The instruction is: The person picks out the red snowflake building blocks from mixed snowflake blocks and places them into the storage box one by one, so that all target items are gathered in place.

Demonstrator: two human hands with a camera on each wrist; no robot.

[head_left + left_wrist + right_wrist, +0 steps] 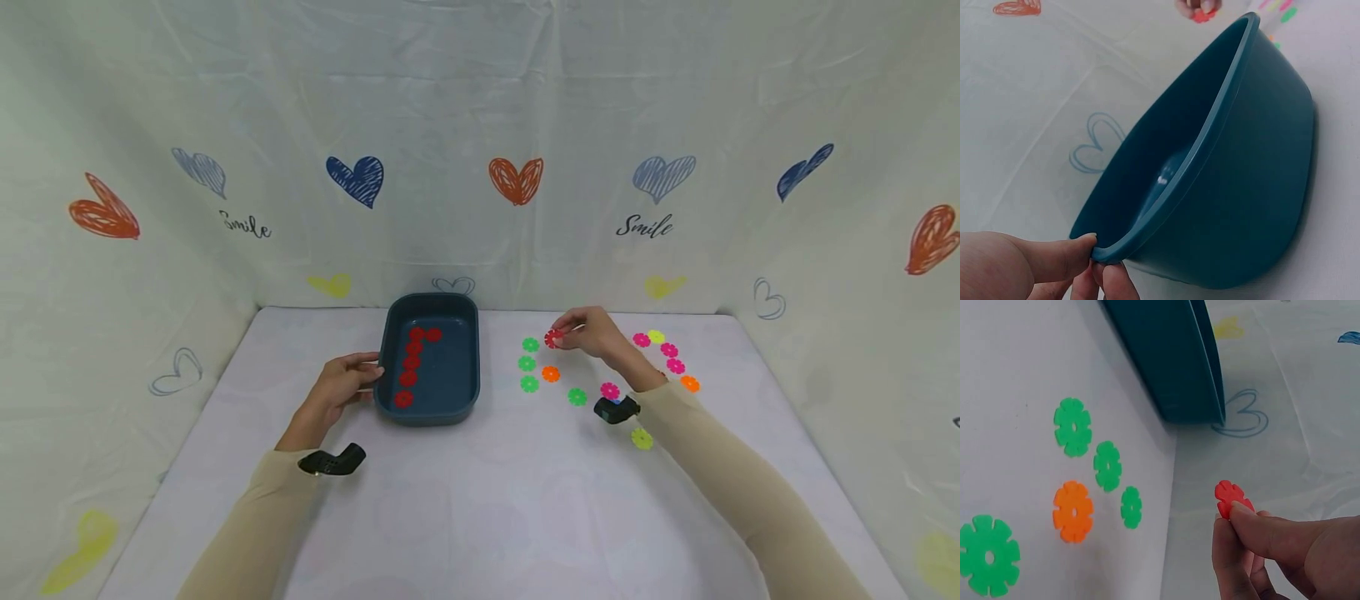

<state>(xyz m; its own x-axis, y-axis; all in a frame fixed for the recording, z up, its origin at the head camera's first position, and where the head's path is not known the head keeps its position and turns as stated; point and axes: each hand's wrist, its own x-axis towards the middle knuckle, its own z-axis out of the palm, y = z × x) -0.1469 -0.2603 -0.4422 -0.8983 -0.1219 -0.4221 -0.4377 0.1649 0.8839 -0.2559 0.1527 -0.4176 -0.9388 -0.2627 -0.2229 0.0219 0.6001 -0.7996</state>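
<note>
My left hand (344,385) pinches the left rim of a dark blue plastic basin (450,392), thumb over the edge and fingers beneath, as the left wrist view shows. Inside the basin lie several red notched discs (412,363), mostly in a line along its left side. Between thumb and fingers of my right hand (594,333) is a red notched disc (1230,497), lifted above the table to the right of the basin. Under and around that hand lie green discs (1073,427) and an orange disc (1073,512).
Farther right lie pink discs (669,350), a yellow disc (656,337) and another orange disc (690,383). A yellow-green disc (642,438) lies below the right wrist. The white table (480,508) meets a heart-printed curtain (450,108) at its back edge.
</note>
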